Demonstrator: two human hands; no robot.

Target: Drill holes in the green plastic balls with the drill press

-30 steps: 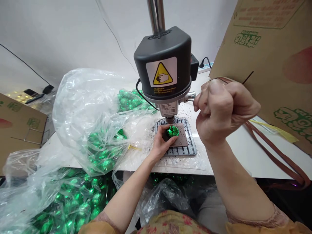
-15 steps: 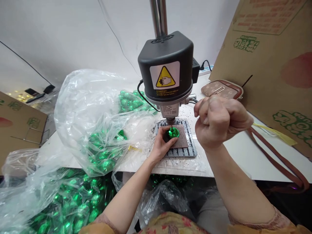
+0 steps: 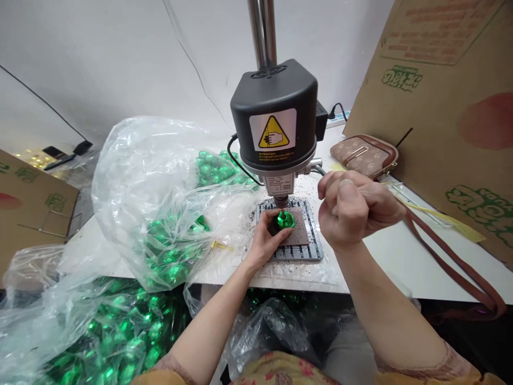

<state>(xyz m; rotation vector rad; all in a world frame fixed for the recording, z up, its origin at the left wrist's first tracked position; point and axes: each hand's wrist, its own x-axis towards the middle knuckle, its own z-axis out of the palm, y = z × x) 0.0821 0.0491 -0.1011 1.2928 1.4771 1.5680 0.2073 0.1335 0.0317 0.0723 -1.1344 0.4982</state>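
Observation:
A shiny green faceted ball sits on a flat brown board on the slotted metal base of a small drill press. My left hand pinches the ball from the left between thumb and fingers. The drill bit comes down from the chuck to the ball's top; whether it is inside cannot be made out. To the right, my right hand is closed in a fist around the end of the drill press lever, most of which the fingers hide.
Clear plastic bags with many green balls lie at left, some below the table edge. A brown purse and its strap lie at right by a tall cardboard box. Dark shavings are scattered around the base.
My right hand has moved slightly down and left with the lever. The drill press head appears slightly lower as the view shifts a little. My left hand keeps the ball in place.

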